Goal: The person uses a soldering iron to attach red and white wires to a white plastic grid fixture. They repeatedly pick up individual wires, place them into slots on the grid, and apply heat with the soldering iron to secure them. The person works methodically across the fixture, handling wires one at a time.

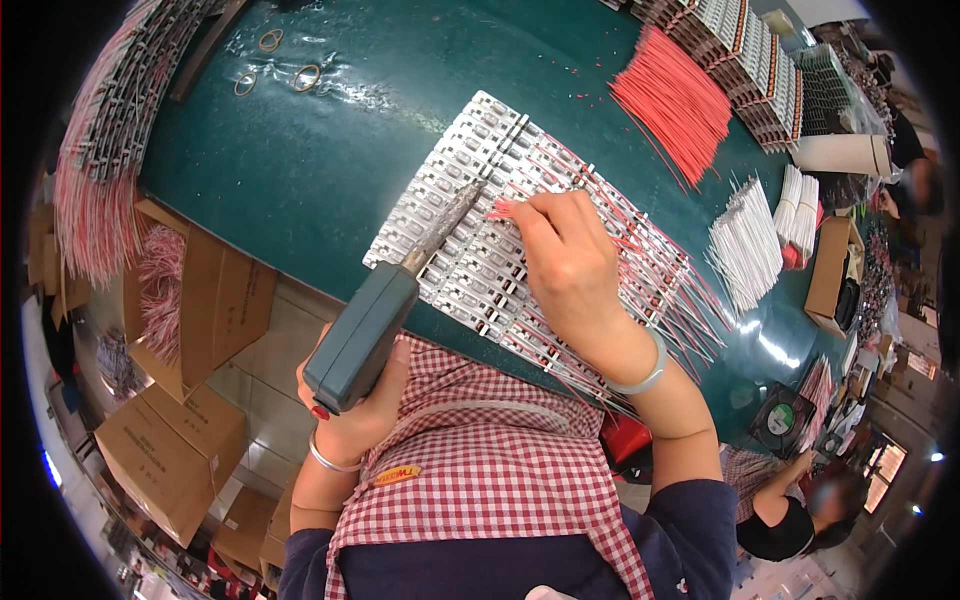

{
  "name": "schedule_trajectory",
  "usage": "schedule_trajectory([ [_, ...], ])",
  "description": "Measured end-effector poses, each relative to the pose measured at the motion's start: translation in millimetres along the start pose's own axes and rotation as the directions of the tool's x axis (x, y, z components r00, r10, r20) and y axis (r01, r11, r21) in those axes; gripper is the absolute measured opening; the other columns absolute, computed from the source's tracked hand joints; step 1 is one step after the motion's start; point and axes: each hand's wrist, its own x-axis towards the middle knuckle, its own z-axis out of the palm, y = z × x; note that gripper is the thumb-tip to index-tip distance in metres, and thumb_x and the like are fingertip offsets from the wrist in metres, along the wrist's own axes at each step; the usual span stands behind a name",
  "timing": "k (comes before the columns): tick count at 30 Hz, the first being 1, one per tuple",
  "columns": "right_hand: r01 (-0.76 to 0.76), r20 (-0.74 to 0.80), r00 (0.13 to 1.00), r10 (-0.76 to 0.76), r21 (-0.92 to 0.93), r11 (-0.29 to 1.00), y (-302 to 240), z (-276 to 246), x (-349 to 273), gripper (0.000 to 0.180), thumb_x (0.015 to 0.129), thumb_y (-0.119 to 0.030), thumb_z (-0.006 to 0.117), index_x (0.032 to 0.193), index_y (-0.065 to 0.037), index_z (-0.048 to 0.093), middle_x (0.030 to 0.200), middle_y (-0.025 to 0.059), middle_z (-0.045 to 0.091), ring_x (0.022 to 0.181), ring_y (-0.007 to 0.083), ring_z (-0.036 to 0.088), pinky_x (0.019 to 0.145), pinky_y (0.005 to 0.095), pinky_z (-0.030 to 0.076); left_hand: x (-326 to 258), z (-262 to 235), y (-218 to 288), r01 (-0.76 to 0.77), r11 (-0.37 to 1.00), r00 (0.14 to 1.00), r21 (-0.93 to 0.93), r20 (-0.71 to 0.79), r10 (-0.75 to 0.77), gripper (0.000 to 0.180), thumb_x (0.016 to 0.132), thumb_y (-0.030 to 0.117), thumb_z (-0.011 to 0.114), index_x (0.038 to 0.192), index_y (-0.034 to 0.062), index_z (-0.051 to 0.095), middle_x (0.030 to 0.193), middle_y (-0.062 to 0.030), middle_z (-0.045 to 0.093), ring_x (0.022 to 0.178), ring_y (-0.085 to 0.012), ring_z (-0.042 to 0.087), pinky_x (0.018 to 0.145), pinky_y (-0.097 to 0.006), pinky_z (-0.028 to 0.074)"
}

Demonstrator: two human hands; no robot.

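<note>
The left hand (355, 405) is wrapped around the grey-green grip of a soldering iron (385, 315), whose metal barrel slants up to the right so that the tip sits on a panel (470, 215) of small white boards lying on the green table (300, 170). The right hand (570, 265) is pinched shut on a thin red wire (503, 210), holding its end just beside the tip.

The wire looks light and limp — it would bend at any push, so it is best gripped close to the end being placed, as the fingers do now. Many more red wires already fan off the panel's right side. The iron is stiff and fairly light; only the plastic grip is safe to hold, the barrel likely hot. The panel looks thin, flat and probably brittle along its scored rows.

A bundle of loose red wires (675, 100) lies at the table's far side, and 2 stacks of white wires (745, 245) to the right.
</note>
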Motion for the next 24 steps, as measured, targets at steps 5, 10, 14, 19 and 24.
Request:
schedule_trajectory([
  [5,0.002,-0.010,1.000,-0.002,0.016,1.000,-9,-6,-5,0.029,0.070,0.004,0.065,0.098,0.004,0.064,0.091,0.0111,0.059,0.079,0.0255,0.056,0.063,0.0350,0.049,-3,-1,-5,-0.042,0.999,0.999,0.009,0.007,0.042,0.023,0.075,-0.003,0.075,0.097,-0.0030,0.070,0.087,-0.0112,0.069,0.072,-0.0183,0.067,0.064,-0.026,0.052],
  [10,-0.007,0.018,1.000,0.006,0.022,1.000,-10,-3,-7,0.030,0.069,0.005,0.064,0.099,0.004,0.065,0.091,0.0110,0.059,0.079,0.0252,0.056,0.062,0.0343,0.049,-2,-2,-1,-0.027,1.000,0.998,0.014,0.052,0.026,0.022,0.075,-0.005,0.074,0.097,-0.0051,0.069,0.089,-0.0124,0.069,0.073,-0.0186,0.067,0.066,-0.026,0.052],
  [14,-0.008,0.027,1.000,0.008,0.012,1.000,-11,-3,-6,0.028,0.071,0.005,0.065,0.099,0.005,0.065,0.091,0.0111,0.059,0.079,0.0251,0.056,0.063,0.0342,0.049,0,-2,1,-0.014,1.000,0.997,0.000,0.077,0.014,0.021,0.075,-0.006,0.073,0.096,-0.0057,0.069,0.091,-0.0121,0.068,0.073,-0.0173,0.066,0.065,-0.025,0.052],
  [19,-0.006,0.037,0.999,0.006,-0.002,1.000,-11,-2,-5,0.028,0.072,0.004,0.065,0.099,0.006,0.066,0.090,0.0110,0.058,0.079,0.0250,0.056,0.063,0.0344,0.049,1,1,0,0.021,0.999,0.995,-0.031,0.096,-0.018,0.019,0.076,-0.007,0.072,0.094,-0.0050,0.068,0.088,-0.0102,0.067,0.071,-0.0152,0.064,0.063,-0.025,0.050],
  [24,0.000,0.046,0.999,0.000,-0.012,1.000,-11,-2,-5,0.028,0.072,0.004,0.064,0.100,0.006,0.065,0.090,0.0111,0.058,0.080,0.0255,0.055,0.064,0.0346,0.049,1,0,3,0.031,1.000,0.994,-0.005,0.108,-0.030,0.018,0.076,-0.006,0.072,0.093,-0.0044,0.068,0.086,-0.0096,0.066,0.070,-0.0148,0.063,0.062,-0.025,0.050],
])
